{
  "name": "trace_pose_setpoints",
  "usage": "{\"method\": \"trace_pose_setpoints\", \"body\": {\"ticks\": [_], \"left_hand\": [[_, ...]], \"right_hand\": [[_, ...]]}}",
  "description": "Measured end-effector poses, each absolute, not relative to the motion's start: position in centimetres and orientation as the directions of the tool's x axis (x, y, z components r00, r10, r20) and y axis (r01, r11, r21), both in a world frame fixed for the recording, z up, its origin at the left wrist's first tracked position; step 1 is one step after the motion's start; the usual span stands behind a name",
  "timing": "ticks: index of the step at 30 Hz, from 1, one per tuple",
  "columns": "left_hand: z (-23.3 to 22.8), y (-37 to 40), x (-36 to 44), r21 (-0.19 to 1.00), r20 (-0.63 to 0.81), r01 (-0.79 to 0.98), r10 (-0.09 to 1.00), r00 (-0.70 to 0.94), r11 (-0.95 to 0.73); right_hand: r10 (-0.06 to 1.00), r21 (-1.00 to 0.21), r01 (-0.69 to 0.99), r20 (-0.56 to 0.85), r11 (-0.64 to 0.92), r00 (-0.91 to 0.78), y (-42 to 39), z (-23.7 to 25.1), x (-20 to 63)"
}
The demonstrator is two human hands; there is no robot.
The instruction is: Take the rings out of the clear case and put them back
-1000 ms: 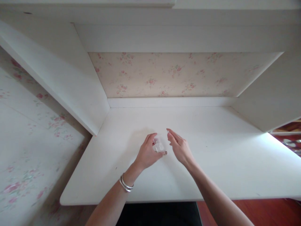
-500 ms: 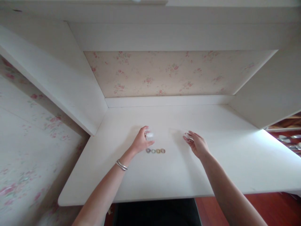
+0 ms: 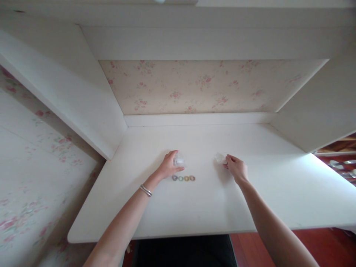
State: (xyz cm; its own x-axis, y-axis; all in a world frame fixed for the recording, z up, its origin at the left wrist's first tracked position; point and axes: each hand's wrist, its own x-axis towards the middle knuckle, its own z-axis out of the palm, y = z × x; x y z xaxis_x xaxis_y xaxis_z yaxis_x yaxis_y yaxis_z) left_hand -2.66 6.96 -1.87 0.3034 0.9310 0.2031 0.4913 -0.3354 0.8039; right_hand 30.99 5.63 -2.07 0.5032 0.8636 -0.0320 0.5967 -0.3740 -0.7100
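My left hand (image 3: 168,165) curls its thumb and fingers around a small clear plastic container (image 3: 179,161), low over the white desk. A clear, thin piece like a lid (image 3: 220,158) is pinched by my right hand (image 3: 236,168), some way to the right. Just below the container, several small coloured rings (image 3: 186,178) lie side by side in a short row. They look purple-grey, pale green, yellow and pinkish; their exact kind is too small to tell. Neither hand touches the rings.
The white desk (image 3: 155,218) has side panels to the left (image 3: 91,92) and right (image 3: 308,107), with an overhead panel (image 3: 205,42). Floral wallpaper (image 3: 189,87) shows at the back. A black seat (image 3: 183,252) stands at the front edge, over a red floor (image 3: 258,246).
My right hand has turned, so the clear lid-like piece now shows beyond its fingertips. My left hand and the container have shifted slightly right and sit lower. The rings stay in their row.
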Motion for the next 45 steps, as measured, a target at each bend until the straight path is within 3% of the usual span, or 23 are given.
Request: {"method": "trace_pose_setpoints", "body": {"ticks": [10,20,24,28,30,34,36,40,45], "left_hand": [[-2.7,7.7,-3.2,0.814,0.092,0.526,0.950,0.299,-0.244],[-2.6,7.7,-3.1,0.827,0.134,0.488,0.941,0.310,-0.278],[-1.7,6.3,-3.2,0.852,0.165,0.445,0.949,0.268,-0.274],[-0.3,3.1,-4.0,0.781,0.274,0.512,0.933,0.234,-0.358],[0.2,1.3,-4.3,0.731,0.302,0.553,0.916,0.263,-0.400],[0.5,-1.4,-4.2,0.641,0.311,0.632,0.900,0.306,-0.436],[0.3,-2.0,-4.0,0.583,0.306,0.676,0.893,0.331,-0.450],[-0.5,-2.1,-3.6,0.469,0.321,0.736,0.870,0.373,-0.489],[-0.9,-2.1,-3.4,0.440,0.332,0.731,0.851,0.407,-0.521]], "right_hand": [[0.884,-0.345,0.828,-0.010,-0.442,0.467,4.8,-0.2,30.7],[0.890,-0.193,0.879,0.051,-0.436,0.453,4.5,-0.7,30.8],[0.885,-0.229,0.867,0.039,-0.443,0.463,4.2,-0.9,31.0],[0.857,-0.313,0.871,0.236,-0.378,0.457,3.4,-0.8,30.7],[0.843,-0.357,0.894,0.361,-0.271,0.400,2.4,-1.0,29.6],[0.858,-0.474,0.880,0.466,0.036,0.216,-0.3,-2.0,25.6],[0.871,-0.521,0.840,0.473,0.151,0.137,-1.7,-2.4,23.5],[0.884,-0.572,0.784,0.462,0.239,0.068,-3.3,-2.6,20.8],[0.898,-0.591,0.753,0.441,0.290,0.000,-3.6,-2.3,20.6]]}}
